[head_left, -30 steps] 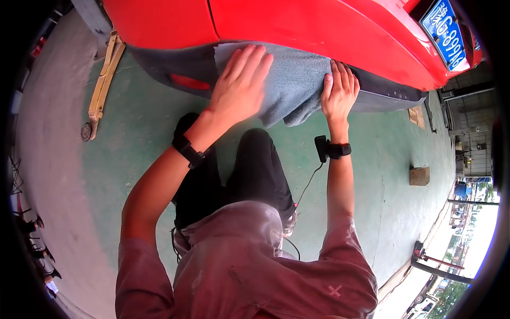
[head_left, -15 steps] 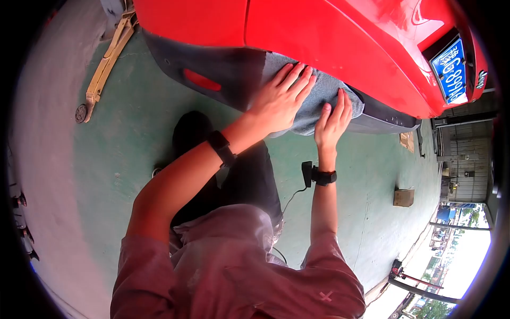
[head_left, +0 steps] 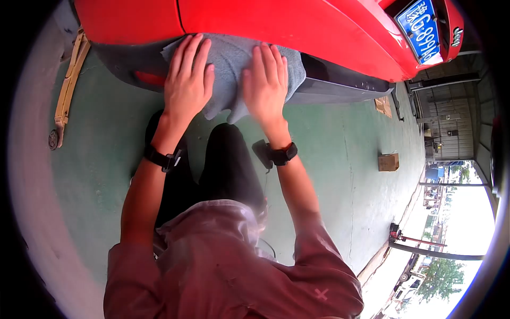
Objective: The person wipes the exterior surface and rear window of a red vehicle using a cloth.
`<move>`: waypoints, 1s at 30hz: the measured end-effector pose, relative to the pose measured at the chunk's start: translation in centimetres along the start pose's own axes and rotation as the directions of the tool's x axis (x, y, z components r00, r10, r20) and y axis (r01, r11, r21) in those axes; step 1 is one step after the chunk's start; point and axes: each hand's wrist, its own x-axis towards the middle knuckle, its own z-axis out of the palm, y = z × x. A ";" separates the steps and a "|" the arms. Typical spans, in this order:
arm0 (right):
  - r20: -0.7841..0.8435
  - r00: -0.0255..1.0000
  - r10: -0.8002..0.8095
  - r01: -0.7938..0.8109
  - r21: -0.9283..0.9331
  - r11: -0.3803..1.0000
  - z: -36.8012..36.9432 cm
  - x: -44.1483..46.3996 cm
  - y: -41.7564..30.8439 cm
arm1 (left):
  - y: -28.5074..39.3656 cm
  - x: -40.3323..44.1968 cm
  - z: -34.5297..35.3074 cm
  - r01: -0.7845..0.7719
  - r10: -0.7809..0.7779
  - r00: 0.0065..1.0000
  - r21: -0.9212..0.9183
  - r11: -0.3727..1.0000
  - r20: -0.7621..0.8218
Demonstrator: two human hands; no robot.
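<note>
A grey-blue cloth [head_left: 228,61] lies against the dark lower bumper [head_left: 334,89] of a red car [head_left: 255,18], with its lower edge hanging loose. My left hand [head_left: 186,87] rests on the cloth's left part, fingers stretched upward, the tips near the red panel's lower edge. On the right part of the same cloth lies my right hand [head_left: 264,87], slightly blurred, its fingers extended too. Both palms face the bumper. Beside my left hand, a red reflector [head_left: 150,78] is set into the bumper.
A yellow metal jack-like arm [head_left: 71,85] stands on the green floor [head_left: 313,159] at left. A cardboard box [head_left: 388,162] sits on the right, with flattened cardboard [head_left: 383,106] near the bumper. My bent knees are below the cloth.
Both hands have shifted left along the bumper, and the cloth with them. My left hand now points more upright. The camera view has also shifted, so the car appears further left and higher.
</note>
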 end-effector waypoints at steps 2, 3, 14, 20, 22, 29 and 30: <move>0.019 0.999 -0.026 0.025 0.041 0.999 0.3 0.5 -1.1 | -1.2 -0.5 -0.4 0.019 -0.019 1.000 0.028 0.999 0.011; 0.021 0.999 -0.026 0.025 0.026 0.999 0.3 0.5 -1.2 | -1.6 -0.7 -0.4 -0.002 0.001 1.000 0.038 0.999 0.024; -0.124 0.992 -0.036 0.026 -0.076 0.997 1.2 -1.8 4.5 | 1.1 0.2 -1.8 -0.183 0.177 0.950 -0.002 0.983 0.257; -0.067 0.998 -0.003 -0.004 -0.094 0.996 -0.8 -3.9 9.8 | 4.9 2.2 1.3 -0.287 0.303 0.901 -0.096 0.953 0.310; -0.012 1.000 -0.011 0.010 -0.139 0.990 -2.3 -4.2 11.4 | 6.3 2.7 3.2 -0.350 0.362 0.881 -0.095 0.932 0.304; 0.038 0.998 0.042 -0.035 -0.159 0.987 -3.9 -4.8 12.8 | 7.8 2.9 5.7 -0.338 0.353 0.921 -0.110 0.934 0.163; 0.033 0.998 0.053 -0.047 -0.164 0.985 -3.8 -4.8 12.2 | 7.3 2.7 5.5 -0.314 0.326 0.935 -0.104 0.944 0.137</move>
